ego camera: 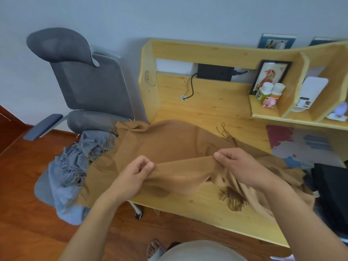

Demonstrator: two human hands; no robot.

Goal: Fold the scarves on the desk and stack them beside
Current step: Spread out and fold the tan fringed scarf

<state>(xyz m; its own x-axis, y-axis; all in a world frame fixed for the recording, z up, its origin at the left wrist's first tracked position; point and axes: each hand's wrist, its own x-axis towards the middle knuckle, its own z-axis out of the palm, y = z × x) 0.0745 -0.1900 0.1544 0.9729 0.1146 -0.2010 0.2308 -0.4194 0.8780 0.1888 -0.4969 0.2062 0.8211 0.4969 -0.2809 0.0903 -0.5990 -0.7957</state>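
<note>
A brown fringed scarf (165, 146) lies spread over the left part of the wooden desk (207, 108), and its left end hangs past the desk edge. My left hand (135, 172) pinches a raised fold of the scarf. My right hand (235, 164) pinches the same fold further right, so the cloth is stretched between them. A fringed end of the scarf (233, 200) lies bunched on the desk below my right hand. A grey-blue fringed scarf (75, 166) lies crumpled on the seat of the office chair (88, 85) to the left.
Dark cloth (331, 189) lies at the desk's right edge. A patterned mat (301, 142) covers the desk's right part. Shelves at the back right hold bottles (269, 91), a pink pig figure (270, 102) and a framed picture (271, 74). A black cable (192, 85) runs down the back panel.
</note>
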